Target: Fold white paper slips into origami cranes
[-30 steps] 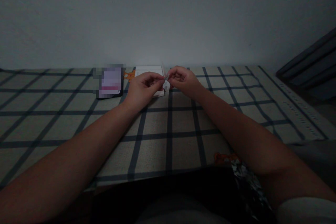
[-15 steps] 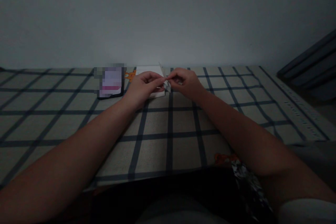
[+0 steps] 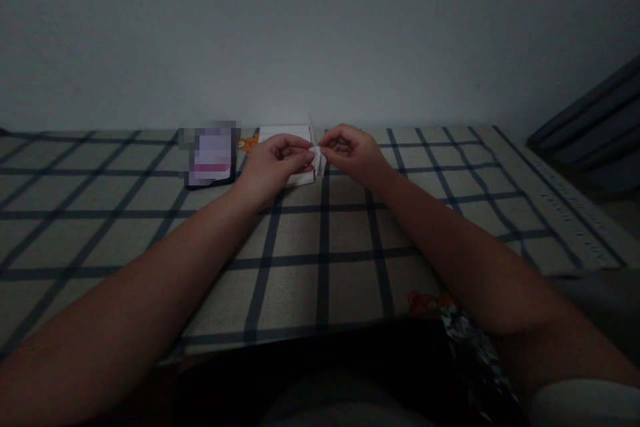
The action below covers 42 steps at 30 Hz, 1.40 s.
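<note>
A pale bare wall (image 3: 320, 27) fills the upper half of the frame. Below it a cloth with dark blue checks on beige (image 3: 100, 213) spreads across the whole middle band, reaching the wall at the back. At the right edge, dark slanted panels (image 3: 590, 127) lean in from the upper right. Along the bottom centre lies a black, unlit mass (image 3: 310, 367); the light is too low to tell what it is.

Both bare forearms run from the lower corners toward the centre of the frame. At lower right, beside the right forearm, a crinkled shiny packet with a dark pattern (image 3: 470, 347) lies at the near edge of the cloth, with an orange bit at its top end.

Left of centre, near the wall, a phone (image 3: 210, 157) lies flat on the cloth. Just right of it a white card (image 3: 283, 133) lies flat, with an orange figure (image 3: 246, 143) at its left end.

The left hand (image 3: 273, 167) and the right hand (image 3: 353, 153) meet over the right end of that card. Each is closed to a narrow pinch, thumb against forefinger, the remaining fingers curled in. Between the two pinches sits a small folded white paper (image 3: 317, 159), held just above the card, a thin point sticking up from its top.
</note>
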Available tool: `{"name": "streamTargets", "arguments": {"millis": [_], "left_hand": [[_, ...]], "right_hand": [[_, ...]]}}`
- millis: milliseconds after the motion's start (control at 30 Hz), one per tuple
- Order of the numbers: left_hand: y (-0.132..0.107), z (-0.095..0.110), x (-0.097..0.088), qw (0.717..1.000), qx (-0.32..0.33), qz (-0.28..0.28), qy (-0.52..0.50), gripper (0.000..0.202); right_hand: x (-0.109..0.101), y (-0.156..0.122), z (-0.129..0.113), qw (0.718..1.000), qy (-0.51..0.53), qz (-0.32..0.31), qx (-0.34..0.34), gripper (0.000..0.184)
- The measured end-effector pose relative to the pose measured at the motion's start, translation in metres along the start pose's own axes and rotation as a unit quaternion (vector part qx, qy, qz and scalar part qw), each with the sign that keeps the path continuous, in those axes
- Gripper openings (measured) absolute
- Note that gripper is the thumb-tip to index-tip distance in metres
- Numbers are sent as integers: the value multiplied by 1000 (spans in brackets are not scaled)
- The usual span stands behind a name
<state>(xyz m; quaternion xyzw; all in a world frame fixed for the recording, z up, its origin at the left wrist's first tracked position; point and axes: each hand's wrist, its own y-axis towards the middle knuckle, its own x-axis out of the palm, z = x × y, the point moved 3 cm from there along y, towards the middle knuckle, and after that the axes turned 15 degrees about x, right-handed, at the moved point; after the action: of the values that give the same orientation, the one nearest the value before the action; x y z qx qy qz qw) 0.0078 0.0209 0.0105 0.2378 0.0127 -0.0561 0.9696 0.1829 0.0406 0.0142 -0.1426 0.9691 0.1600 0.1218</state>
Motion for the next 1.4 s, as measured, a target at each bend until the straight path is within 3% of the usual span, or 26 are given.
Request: {"name": "streamTargets", "arguments": {"millis": [200, 367, 600, 800, 1100, 1400], "left_hand": [[1, 5, -1, 999, 26, 13, 21, 25], [1, 7, 0, 999, 42, 8, 25, 24], [-1, 3, 0, 1000, 4, 8, -1, 26], [-2, -1, -1, 1000, -19, -19, -6, 40], [0, 1, -4, 997, 24, -29, 70, 36], [0, 3, -3, 997, 30, -33, 64, 32]], "right_hand": [[4, 2, 5, 996, 64, -36, 41, 35], [4, 3, 7, 995, 55, -41, 70, 38], [2, 1, 6, 998, 34, -29, 51, 38], [-2, 0, 5, 1000, -9, -10, 27, 38], [-4, -2, 2, 999, -21, -24, 29, 39], [-3, -2, 2, 999, -9, -38, 31, 37]]}}
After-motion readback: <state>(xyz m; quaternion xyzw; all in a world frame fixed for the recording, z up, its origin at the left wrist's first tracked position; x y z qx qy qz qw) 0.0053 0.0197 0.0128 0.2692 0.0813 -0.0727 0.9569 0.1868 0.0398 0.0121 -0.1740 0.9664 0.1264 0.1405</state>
